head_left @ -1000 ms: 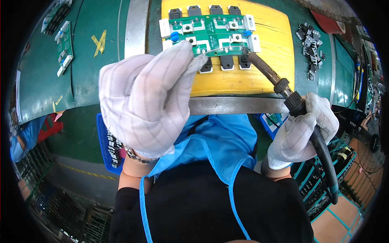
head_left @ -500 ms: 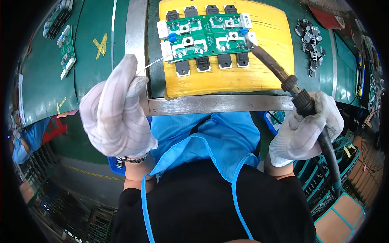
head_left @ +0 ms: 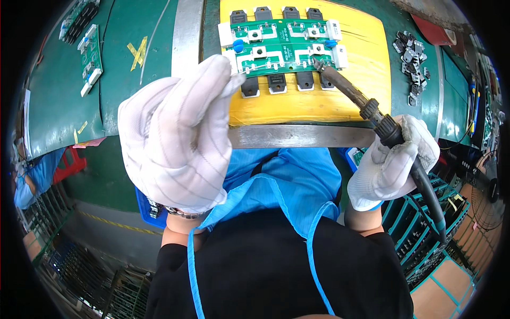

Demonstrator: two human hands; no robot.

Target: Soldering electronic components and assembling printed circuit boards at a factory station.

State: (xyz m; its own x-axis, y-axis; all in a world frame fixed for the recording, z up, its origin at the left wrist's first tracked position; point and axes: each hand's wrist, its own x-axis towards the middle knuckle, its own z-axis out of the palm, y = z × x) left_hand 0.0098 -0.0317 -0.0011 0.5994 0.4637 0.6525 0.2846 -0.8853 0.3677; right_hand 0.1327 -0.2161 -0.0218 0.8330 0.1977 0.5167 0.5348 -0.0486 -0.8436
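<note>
A green circuit board point(head_left: 287, 47) lies on a yellow pad point(head_left: 366, 69), with black flat-tabbed components point(head_left: 277, 83) sticking out along both long edges. My right hand point(head_left: 396, 165), in a white glove, is closed round the handle of a soldering iron point(head_left: 390, 132). The iron's tip meets the board near its lower right part. My left hand point(head_left: 172, 138), also gloved, has its thumb and forefinger pinched together at the board's left end. A thin solder wire showed at these fingertips a moment ago; the fingers hide it now. Blue round parts and white blocks sit on the board.
A metal strip point(head_left: 303, 136) edges the bench in front of me. On the green mat, another board point(head_left: 91, 61) lies at left beside yellow tape point(head_left: 137, 53). Loose black components point(head_left: 411, 66) are heaped at right. A blue bin point(head_left: 146, 210) stands below my left wrist.
My left hand has moved right and up to the board's left end. The iron's tip has shifted left and down from the right blue part. The view has shifted slightly.
</note>
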